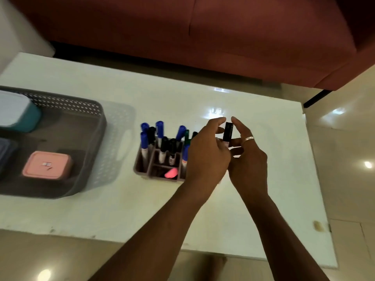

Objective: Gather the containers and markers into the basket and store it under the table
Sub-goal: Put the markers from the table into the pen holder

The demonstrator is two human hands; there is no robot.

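Markers (160, 142) stand in the organizer (150, 169) just right of the basket (97, 126), and my two hands (207, 157) (249, 159) pinch a black marker (227, 131) upright beside it; I'd seat it cap-up

Landmark: the marker organiser (160, 159), standing on the table (203, 209) near its middle.
In the organiser: markers (160, 136) upright in its rear and side compartments; a small item (171, 173) lying in its front compartment (kind cannot be told).
Left of the organiser: the basket (97, 126) on the table, near but apart.
In the basket: three containers, one (47, 165) toward the front, one (16, 112) at the rear left, one (5, 151) at the left edge.
Right of the organiser: both hands, the left hand (207, 153) covering its right end, the right hand (249, 159) beyond, a marker (227, 131) upright between them.
Behind the organiser: a sofa (203, 37) past the table's far edge.
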